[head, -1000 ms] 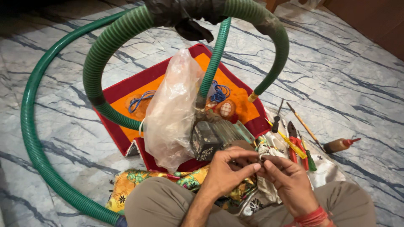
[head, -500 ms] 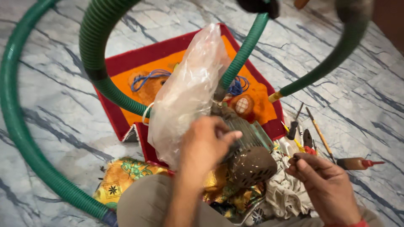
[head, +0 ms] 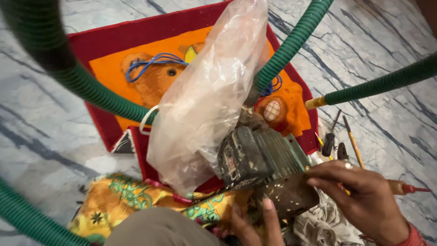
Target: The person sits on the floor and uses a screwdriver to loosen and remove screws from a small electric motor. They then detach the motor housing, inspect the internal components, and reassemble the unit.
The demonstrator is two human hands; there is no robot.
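Both hands gripping dirty motor (head: 261, 166) at lower centre: left hand (head: 252, 223) supporting underneath, right hand (head: 359, 193) clutching side. Risk: heavy greasy motor slipping, snagging plastic bag (head: 209, 95), green hose (head: 291, 45).

Soft indoor light; glare on the plastic bag (head: 214, 86); the hose (head: 41, 41) at ten o'clock is blurred.

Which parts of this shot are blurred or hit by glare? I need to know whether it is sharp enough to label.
Head view: the green hose at upper left is badly out of focus; the clear plastic bag shows bright sheen; the dirty ribbed motor, right hand and left hand are fairly sharp; lighting is soft, shadows faint on the marble floor.
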